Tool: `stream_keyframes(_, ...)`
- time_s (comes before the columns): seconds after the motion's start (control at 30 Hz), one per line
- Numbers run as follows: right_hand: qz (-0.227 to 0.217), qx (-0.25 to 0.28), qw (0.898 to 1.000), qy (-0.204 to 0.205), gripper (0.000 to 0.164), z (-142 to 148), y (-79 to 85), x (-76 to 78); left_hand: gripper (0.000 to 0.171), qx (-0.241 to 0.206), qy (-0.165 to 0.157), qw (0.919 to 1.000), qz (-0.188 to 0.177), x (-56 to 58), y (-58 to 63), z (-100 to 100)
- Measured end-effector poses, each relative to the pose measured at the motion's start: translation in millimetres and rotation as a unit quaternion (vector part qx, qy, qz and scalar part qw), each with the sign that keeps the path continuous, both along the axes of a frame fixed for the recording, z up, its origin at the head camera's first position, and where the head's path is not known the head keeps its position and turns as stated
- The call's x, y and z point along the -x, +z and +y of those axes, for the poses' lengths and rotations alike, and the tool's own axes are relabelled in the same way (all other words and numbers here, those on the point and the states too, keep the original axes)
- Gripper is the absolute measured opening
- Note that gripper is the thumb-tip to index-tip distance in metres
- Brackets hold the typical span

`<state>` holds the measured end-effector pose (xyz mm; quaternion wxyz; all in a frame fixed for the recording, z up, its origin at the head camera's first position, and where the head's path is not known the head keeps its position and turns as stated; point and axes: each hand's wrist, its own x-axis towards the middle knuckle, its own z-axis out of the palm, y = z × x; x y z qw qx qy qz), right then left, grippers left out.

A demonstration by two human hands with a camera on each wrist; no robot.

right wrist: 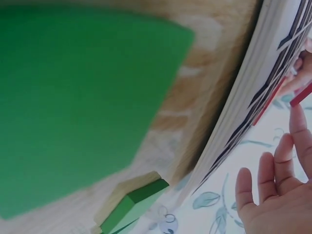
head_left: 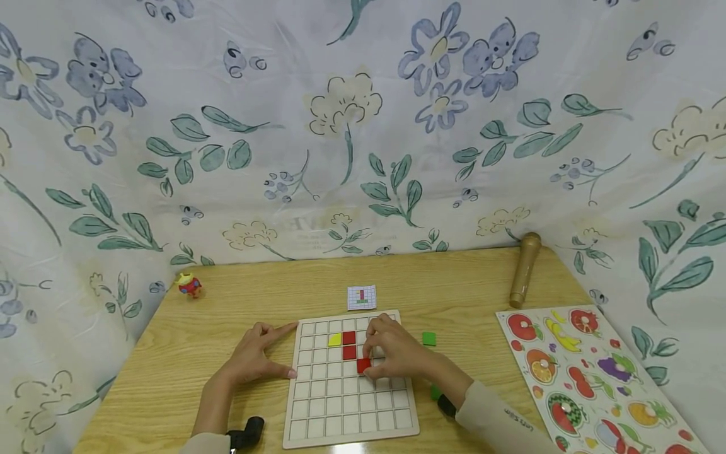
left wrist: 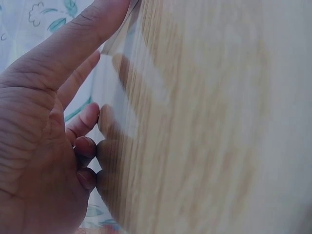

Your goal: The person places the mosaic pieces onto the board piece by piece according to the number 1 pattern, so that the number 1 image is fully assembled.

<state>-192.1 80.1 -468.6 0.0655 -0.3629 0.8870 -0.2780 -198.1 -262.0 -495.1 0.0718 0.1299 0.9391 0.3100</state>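
A wooden grid board (head_left: 323,425) lies on the table. My right hand (head_left: 399,347) is over its right half and pinches a red square tile (head_left: 363,366) between thumb and forefinger, tilted in the right wrist view. Two red tiles (head_left: 349,352) sit one behind the other in neighbouring squares, and a yellow tile (head_left: 335,340) is left of the farther one. Beside the board's left edge is my left hand (head_left: 252,356), its thumb and forefinger spread and touching the rim. Its other fingers bend toward the tabletop in the left wrist view.
Green tiles (head_left: 429,339) lie right of the board. A small printed grid card (head_left: 362,297) is behind it. A fruit puzzle board (head_left: 541,353) and a gold microphone-shaped object (head_left: 525,270) are at the right, a small red toy (head_left: 190,285) at the far left. A floral curtain (head_left: 317,157) hangs behind.
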Motion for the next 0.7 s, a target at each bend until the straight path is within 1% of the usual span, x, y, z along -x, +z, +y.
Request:
stream_keyframes(0.2, 0.005, -0.005, 1.0, 0.0, 0.019, -1.5, 2.8, -0.3, 0.097, 0.003, 0.001, 1.0, 0.001, -0.8, 0.6, 0.4)
stream_keyframes(0.43, 0.017, -0.013, 1.0, 0.011, 0.017, -8.1, 2.2, -0.8, 0.097, 0.004, 0.001, 1.0, 0.002, -0.8, -0.6, -0.2)
stream_keyframes(0.7, 0.022, -0.037, 0.999, 0.003, 0.019, -14.6, 2.4, -1.6, 0.097, 0.007, 0.003, 1.0, 0.005, -1.2, 0.7, -0.1)
